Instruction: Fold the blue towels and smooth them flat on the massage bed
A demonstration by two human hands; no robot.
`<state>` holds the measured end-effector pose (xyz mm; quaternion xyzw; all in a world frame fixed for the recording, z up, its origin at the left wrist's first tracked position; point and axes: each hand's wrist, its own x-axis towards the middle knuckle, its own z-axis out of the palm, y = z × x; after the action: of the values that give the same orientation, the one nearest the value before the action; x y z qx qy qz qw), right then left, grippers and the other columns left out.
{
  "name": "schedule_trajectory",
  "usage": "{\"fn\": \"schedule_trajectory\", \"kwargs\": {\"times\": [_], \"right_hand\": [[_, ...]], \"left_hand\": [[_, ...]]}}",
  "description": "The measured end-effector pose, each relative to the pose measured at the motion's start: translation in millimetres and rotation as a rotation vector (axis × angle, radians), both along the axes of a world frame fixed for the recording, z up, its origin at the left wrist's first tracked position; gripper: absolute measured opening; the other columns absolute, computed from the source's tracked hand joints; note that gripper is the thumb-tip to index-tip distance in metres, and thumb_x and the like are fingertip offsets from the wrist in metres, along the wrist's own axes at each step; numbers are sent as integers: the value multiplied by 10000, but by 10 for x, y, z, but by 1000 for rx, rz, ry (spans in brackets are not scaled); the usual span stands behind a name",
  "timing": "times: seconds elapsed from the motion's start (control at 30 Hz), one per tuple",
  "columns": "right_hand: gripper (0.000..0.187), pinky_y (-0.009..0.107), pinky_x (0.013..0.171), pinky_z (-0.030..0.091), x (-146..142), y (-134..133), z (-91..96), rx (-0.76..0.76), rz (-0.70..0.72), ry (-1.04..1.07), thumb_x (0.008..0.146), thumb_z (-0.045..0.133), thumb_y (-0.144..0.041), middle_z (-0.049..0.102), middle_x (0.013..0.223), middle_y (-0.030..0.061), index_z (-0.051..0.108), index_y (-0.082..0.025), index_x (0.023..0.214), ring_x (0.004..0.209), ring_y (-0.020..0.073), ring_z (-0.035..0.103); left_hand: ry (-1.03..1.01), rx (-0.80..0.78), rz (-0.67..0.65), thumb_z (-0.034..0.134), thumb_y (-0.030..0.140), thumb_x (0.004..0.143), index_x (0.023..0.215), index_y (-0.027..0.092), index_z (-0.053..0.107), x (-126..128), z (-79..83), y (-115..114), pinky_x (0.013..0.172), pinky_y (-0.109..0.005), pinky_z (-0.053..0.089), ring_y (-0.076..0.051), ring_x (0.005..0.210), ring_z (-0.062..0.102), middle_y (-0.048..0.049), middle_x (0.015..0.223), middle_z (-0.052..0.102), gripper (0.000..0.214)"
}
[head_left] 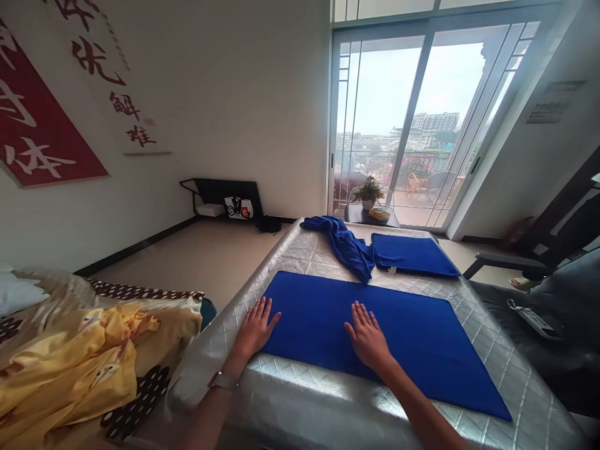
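A blue cloth lies spread flat on a table with a silvery quilted cover. At the cloth's left edge rests my left hand, palm down with fingers apart; a watch sits on that wrist. My right hand lies flat near the middle of the cloth, fingers stretched forward. Neither hand grips anything. Beyond the spread cloth is a crumpled blue cloth, and to its right a folded blue cloth with a small white tag.
On the left stands a bed with yellow fabric heaped on it. A black chair or sofa with a power strip is at the right. Behind the table, a small stand holds a potted plant before sliding glass doors.
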<state>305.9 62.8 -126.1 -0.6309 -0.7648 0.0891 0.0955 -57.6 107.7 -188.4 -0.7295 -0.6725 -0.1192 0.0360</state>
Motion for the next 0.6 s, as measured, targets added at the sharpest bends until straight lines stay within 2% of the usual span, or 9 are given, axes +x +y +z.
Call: {"fn": "schedule_trajectory", "kwargs": {"times": [0.1,0.2,0.3,0.43,0.53,0.6], "right_hand": [[790,436,1260,90,-86,45,-137,-73,-21,-43,1010,97,-596,146,1668,91,207,-75,1592,1544,216,100],[795,444,1261,89,210,-3,-305,-68,-74,-68,999,102,-617,142,1670,70,193,-102,1599,1543,206,106],[797,465,1256,102,780,-105,-455,-25,-166,-109,981,150,-620,181,1667,71,228,-121,1598,1541,216,132],[824,493,1245,132,1770,-294,-605,3,-343,-188,940,164,-564,212,1662,116,255,-59,1584,1539,254,154],[874,499,1235,169,2387,-434,-674,7,-485,-184,905,123,-554,213,1661,150,252,-3,1570,1537,277,165],[894,491,1233,176,2607,-497,-697,22,-541,-161,891,100,-557,227,1657,158,259,10,1564,1532,283,188]], "left_hand": [[8,18,-11,205,639,1022,1570,96,323,-17,-30,8,1214,-531,252,-322,1502,284,-188,1622,292,780],[9,26,-19,205,654,1017,1573,104,319,-26,-61,22,1211,-527,263,-319,1501,287,-181,1614,316,790],[12,29,-12,232,649,1016,1575,129,326,-26,-76,30,1201,-532,281,-325,1495,300,-175,1615,319,768],[28,-40,2,242,616,1027,1579,112,304,-59,-31,43,1202,-526,274,-322,1505,269,-188,1630,267,750],[34,-182,21,210,617,1029,1582,86,277,-90,86,80,1212,-517,247,-310,1515,237,-190,1637,226,770],[32,-241,63,195,645,1019,1572,40,277,-23,205,121,1222,-514,216,-319,1519,218,-214,1632,216,824]]}}
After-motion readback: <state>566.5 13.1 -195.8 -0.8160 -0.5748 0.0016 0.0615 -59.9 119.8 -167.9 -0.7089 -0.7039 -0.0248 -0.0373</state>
